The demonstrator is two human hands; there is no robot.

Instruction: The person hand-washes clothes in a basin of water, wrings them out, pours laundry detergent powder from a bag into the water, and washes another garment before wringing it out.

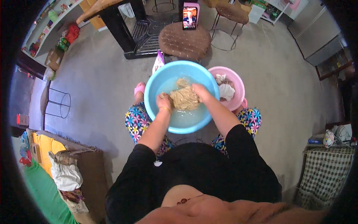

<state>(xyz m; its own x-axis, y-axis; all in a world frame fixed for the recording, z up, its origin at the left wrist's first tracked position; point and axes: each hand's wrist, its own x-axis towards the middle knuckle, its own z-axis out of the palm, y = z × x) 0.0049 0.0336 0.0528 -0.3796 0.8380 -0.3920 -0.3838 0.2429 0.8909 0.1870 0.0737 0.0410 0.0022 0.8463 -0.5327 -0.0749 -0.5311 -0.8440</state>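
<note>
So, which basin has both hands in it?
The larger blue basin: the left hand and right hand hold tan cloth there. The smaller pink basin holds white cloth and no hand.

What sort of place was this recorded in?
Probably a living area in a home: a brown padded stool stands beyond a blue basin with tan fabric in it, and a checked cloth hangs at lower right.

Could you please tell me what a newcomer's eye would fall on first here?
Probably the large blue basin in the middle, where the left hand and right hand grip a wet tan cloth in water. A smaller pink basin sits close on its right, and beyond, a lit smartphone stands at a brown stool's far edge.
</note>
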